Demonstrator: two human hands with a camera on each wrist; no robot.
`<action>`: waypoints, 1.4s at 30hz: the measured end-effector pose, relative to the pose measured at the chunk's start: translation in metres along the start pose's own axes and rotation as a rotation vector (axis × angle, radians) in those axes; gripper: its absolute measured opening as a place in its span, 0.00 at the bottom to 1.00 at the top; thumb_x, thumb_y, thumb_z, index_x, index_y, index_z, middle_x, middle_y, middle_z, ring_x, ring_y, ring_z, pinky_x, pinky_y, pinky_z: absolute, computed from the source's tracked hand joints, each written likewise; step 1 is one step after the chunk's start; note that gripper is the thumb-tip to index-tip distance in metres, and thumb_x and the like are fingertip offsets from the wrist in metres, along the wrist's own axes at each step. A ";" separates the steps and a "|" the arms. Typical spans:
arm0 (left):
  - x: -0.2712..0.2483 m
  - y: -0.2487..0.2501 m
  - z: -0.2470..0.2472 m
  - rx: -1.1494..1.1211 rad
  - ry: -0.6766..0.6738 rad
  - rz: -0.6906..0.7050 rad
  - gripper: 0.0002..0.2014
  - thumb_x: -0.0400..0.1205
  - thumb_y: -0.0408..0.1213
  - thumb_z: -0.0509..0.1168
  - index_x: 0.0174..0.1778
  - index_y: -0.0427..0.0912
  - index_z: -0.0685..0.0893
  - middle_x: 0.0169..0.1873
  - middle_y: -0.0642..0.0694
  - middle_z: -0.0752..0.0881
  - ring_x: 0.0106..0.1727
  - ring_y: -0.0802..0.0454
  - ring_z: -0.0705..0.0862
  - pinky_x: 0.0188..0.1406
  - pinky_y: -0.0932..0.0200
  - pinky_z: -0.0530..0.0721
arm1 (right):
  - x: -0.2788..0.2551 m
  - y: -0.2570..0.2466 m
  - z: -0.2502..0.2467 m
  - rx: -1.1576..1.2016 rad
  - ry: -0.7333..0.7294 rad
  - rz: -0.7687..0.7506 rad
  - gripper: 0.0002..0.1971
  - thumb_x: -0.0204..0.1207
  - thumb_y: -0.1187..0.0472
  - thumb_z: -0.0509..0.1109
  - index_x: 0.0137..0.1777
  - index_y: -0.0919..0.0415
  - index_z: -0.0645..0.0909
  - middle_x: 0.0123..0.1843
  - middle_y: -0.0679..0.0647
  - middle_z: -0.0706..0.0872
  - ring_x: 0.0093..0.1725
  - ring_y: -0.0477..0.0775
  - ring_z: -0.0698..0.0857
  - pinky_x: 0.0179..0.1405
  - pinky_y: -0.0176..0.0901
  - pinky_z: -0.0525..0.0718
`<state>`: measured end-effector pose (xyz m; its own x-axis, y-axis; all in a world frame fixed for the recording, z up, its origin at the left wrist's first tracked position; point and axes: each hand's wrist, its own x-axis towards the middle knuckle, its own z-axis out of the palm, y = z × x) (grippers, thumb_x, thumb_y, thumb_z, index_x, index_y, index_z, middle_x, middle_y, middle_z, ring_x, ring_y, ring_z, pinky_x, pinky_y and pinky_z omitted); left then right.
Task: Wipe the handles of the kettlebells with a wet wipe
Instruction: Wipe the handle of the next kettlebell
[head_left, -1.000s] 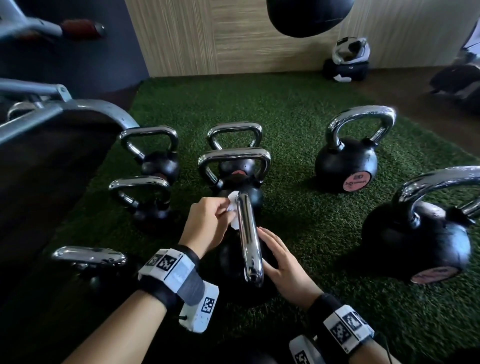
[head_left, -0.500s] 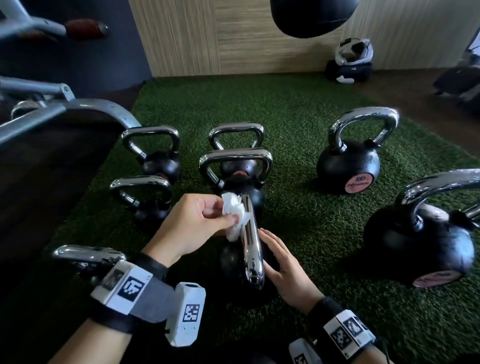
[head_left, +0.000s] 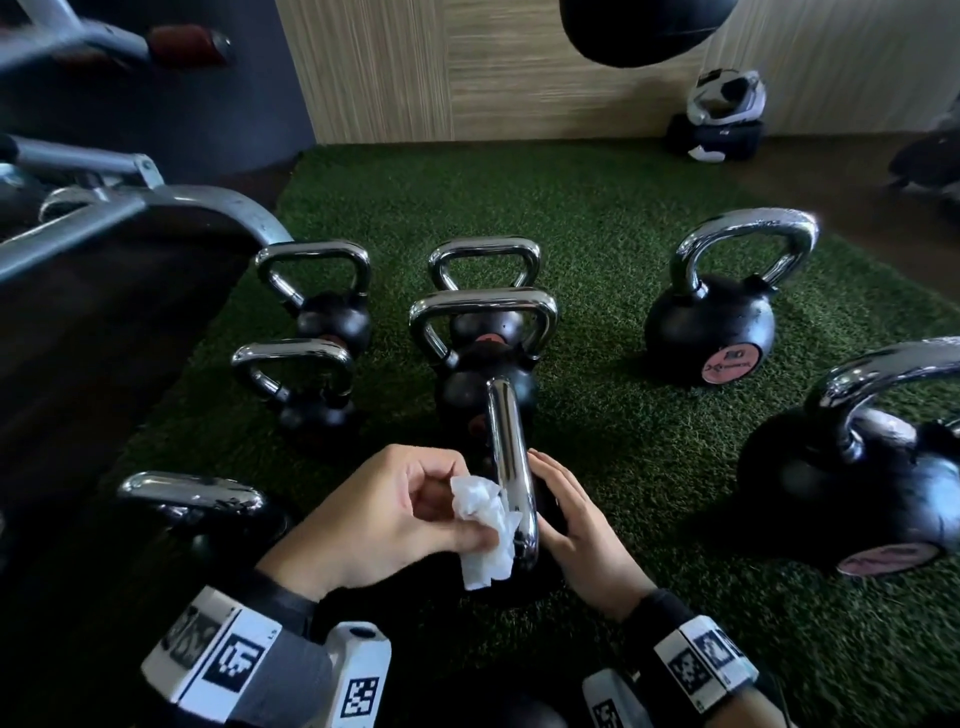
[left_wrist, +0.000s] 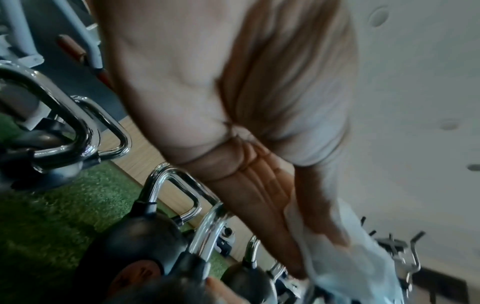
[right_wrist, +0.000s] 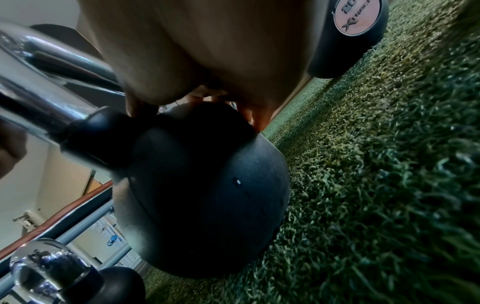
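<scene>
A black kettlebell (right_wrist: 202, 195) with a chrome handle (head_left: 506, 457) stands on green turf right in front of me, handle edge-on in the head view. My left hand (head_left: 410, 519) pinches a crumpled white wet wipe (head_left: 485, 530) against the near left side of that handle; the wipe (left_wrist: 345, 257) hangs below my fingers in the left wrist view. My right hand (head_left: 576, 525) lies flat with straight fingers on the bell's right side, steadying it. The bell's body is mostly hidden by my hands in the head view.
Several more chrome-handled kettlebells stand around: two at the left (head_left: 306, 374), two behind (head_left: 483, 312), one at back right (head_left: 722, 312), a big one at right (head_left: 862, 467), one at near left (head_left: 197, 499). A metal rack frame (head_left: 119, 208) rises at left. A helmet (head_left: 724, 98) sits by the wall.
My left hand has drawn the wipe along the handle from its far end to its near end, toward me. The right hand stayed on the bell.
</scene>
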<state>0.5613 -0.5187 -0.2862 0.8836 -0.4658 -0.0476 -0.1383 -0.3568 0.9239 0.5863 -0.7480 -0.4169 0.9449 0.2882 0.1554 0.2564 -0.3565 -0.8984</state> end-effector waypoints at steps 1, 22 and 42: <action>-0.003 0.000 0.005 0.014 0.031 0.022 0.13 0.72 0.36 0.85 0.34 0.48 0.85 0.32 0.52 0.88 0.36 0.59 0.84 0.39 0.66 0.79 | 0.000 0.002 0.000 0.001 0.001 -0.001 0.38 0.70 0.17 0.57 0.79 0.30 0.63 0.85 0.37 0.67 0.86 0.32 0.62 0.88 0.38 0.60; -0.022 -0.007 0.020 0.260 0.325 0.172 0.10 0.74 0.33 0.83 0.38 0.51 0.91 0.37 0.58 0.93 0.40 0.61 0.92 0.40 0.68 0.84 | 0.000 -0.028 -0.032 -0.094 0.245 -0.062 0.10 0.75 0.47 0.80 0.55 0.44 0.93 0.57 0.36 0.91 0.59 0.36 0.89 0.63 0.43 0.87; -0.010 0.063 0.009 0.319 0.289 0.360 0.27 0.75 0.23 0.79 0.61 0.58 0.85 0.49 0.64 0.93 0.52 0.61 0.92 0.46 0.68 0.88 | -0.008 -0.131 -0.067 0.557 0.111 -0.102 0.11 0.69 0.68 0.80 0.51 0.67 0.93 0.46 0.65 0.95 0.43 0.58 0.93 0.46 0.50 0.95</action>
<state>0.5392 -0.5438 -0.2309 0.8362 -0.3786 0.3968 -0.5425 -0.4649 0.6996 0.5585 -0.7634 -0.2726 0.9444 0.1909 0.2678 0.2301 0.1985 -0.9527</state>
